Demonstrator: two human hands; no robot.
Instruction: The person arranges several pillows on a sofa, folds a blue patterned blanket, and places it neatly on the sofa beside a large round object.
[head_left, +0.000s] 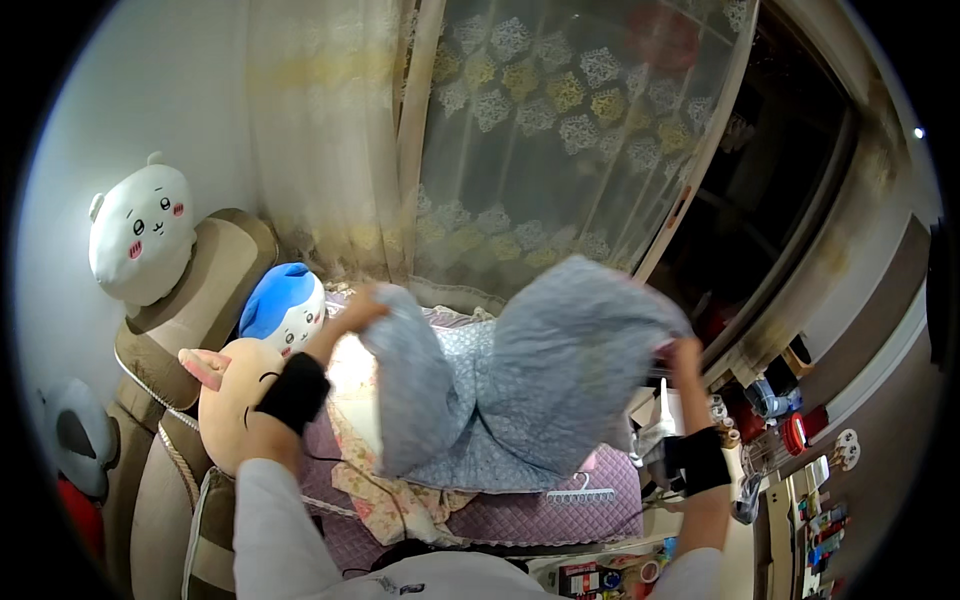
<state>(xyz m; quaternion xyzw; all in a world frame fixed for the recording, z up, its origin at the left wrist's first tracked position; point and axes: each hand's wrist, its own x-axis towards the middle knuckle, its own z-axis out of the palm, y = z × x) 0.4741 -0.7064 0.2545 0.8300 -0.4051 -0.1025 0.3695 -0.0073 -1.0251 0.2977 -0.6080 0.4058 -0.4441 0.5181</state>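
Grey-blue pyjama-like trousers (562, 360), or a similar patterned cloth garment, are held spread in the air before me. My left hand (367, 307) grips the upper left edge, and my right hand (684, 352) grips the upper right edge; both are somewhat blurred. Each wrist wears a black band. Beneath the garment lies a purple quilted cover (525, 517), with a floral cloth (405, 514) on its left part. A small white hanger with a row of slots (581, 496) rests on the cover just below the garment.
At left stands a tan upholstered sofa back (202, 277) with a white plush toy (142, 232), a blue and white plush (281, 307) and a peach plush (236, 405). A lace curtain (540, 97) hangs behind. Crowded shelves (817, 517) are at right, and a dark cable crosses the floral cloth.
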